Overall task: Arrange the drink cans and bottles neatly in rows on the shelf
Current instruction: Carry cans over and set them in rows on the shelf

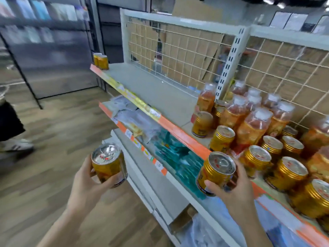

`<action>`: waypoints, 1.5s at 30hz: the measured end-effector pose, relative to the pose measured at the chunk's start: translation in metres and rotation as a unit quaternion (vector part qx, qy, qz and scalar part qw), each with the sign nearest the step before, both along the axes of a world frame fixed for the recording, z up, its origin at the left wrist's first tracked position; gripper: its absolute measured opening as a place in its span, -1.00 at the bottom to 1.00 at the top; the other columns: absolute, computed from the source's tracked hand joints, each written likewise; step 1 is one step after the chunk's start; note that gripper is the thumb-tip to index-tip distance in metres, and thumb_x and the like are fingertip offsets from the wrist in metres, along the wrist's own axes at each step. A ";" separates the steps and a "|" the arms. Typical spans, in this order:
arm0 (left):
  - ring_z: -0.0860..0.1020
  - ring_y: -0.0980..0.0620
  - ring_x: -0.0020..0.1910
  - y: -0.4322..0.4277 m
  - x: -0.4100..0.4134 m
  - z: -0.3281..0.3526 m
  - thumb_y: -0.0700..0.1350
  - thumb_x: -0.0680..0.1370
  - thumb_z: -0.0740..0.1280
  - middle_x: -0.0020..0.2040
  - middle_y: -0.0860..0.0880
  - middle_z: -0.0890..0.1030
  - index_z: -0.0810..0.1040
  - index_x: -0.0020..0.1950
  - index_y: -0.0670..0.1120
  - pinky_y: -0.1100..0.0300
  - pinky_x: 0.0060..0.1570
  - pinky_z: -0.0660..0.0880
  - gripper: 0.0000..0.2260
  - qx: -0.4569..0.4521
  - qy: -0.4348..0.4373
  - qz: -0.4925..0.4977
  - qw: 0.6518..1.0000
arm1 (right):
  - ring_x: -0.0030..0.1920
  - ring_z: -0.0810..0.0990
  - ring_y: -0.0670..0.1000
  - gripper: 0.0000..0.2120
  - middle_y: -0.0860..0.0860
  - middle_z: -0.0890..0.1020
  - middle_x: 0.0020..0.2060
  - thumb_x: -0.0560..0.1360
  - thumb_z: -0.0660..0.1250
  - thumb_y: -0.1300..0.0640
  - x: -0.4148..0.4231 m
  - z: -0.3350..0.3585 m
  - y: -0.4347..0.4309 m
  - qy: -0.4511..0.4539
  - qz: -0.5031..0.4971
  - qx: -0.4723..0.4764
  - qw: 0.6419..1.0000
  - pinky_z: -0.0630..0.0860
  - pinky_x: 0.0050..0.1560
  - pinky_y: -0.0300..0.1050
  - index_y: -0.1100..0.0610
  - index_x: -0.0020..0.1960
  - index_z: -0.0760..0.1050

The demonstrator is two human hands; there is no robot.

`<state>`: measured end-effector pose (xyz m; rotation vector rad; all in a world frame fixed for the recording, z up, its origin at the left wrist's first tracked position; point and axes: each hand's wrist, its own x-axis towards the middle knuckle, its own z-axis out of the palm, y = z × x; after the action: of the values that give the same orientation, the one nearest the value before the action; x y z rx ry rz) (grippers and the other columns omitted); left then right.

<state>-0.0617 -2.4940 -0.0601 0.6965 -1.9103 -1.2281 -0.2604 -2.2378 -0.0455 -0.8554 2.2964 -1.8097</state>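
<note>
My left hand [85, 182] grips a gold drink can [108, 163] upright, out over the aisle floor to the left of the shelf. In my right hand [235, 189] is a second gold can [216, 171], held just in front of the top shelf's orange edge [178, 132]. On the right part of the shelf [156, 90] stand several gold cans [288, 172] and several amber bottles with white caps [252, 125], crowded together without order. Two gold cans [101, 61] stand side by side at the shelf's far left end.
A white wire grid backs the shelf [178, 56], with cardboard behind it. Lower shelves hold plastic-wrapped packets [135, 120] and teal packs [178, 157]. Another person's leg and shoe [16, 145] are at the left on the wooden floor. A dark cabinet [49, 50] stands beyond.
</note>
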 end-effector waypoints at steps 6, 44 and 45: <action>0.56 0.20 -0.14 -0.069 0.009 -0.013 0.19 0.05 0.44 -0.08 0.27 0.61 0.46 -0.06 0.32 0.42 -0.16 0.45 -0.52 0.023 -0.006 0.072 0.997 | 0.09 0.47 -0.29 -0.24 -0.16 0.53 0.08 0.06 0.56 -0.18 -0.019 0.000 -0.099 0.006 0.050 0.013 0.999 0.37 -0.01 -0.43 -0.10 0.19 0.37; 0.55 0.28 -0.14 -0.632 -0.187 0.003 0.16 0.06 0.41 -0.11 0.28 0.61 0.47 -0.05 0.32 0.52 -0.17 0.40 -0.53 0.004 0.013 0.033 0.999 | -0.02 0.58 -0.14 -0.34 -0.21 0.58 -0.01 0.10 0.58 0.15 -0.189 0.006 -0.696 -0.009 0.079 -0.038 0.996 0.48 -0.11 -0.42 -0.14 0.12 0.42; 0.56 0.27 -0.15 -0.644 -0.193 0.003 0.16 0.06 0.42 -0.11 0.27 0.62 0.49 -0.05 0.26 0.51 -0.17 0.40 -0.53 0.009 0.013 0.026 1.000 | -0.01 0.58 -0.14 -0.34 -0.23 0.58 0.00 0.09 0.56 0.12 -0.191 0.007 -0.707 -0.010 0.075 -0.037 0.996 0.48 -0.10 -0.42 -0.14 0.13 0.41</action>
<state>-0.2544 -3.1380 -0.0571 0.7322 -1.8499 -1.2171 -0.4512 -2.9449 -0.0389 -0.9872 2.1037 -1.8395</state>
